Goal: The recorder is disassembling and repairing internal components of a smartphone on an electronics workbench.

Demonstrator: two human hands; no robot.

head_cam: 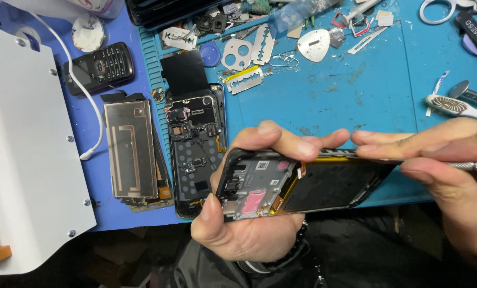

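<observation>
While both hands work in front of the bench's near edge, here is the scene:
Left hand: the left hand [249, 213] grips the opened phone frame [297, 184], thumb along its near side, fingers curled over the far edge.
Opened phone frame: held in the air off the bench's near edge, tilted, insides facing up, pink part at its left end.
Right hand: the right hand [441, 170] is closed in a pinch on a thin metal tool [462, 165], whose tip lies along the frame's far edge.
Blue mat [356, 96]: covers the bench's right part, scuffed.
Second phone body [195, 144]: lies flat at the mat's left edge, circuitry exposed.
Copper-backed panel [131, 149]: just left of that body.
Old keypad phone [99, 68]: near the far left corner.
Razor blades [249, 64]: scattered along the far edge.
White box [25, 160]: fills the left edge.
</observation>
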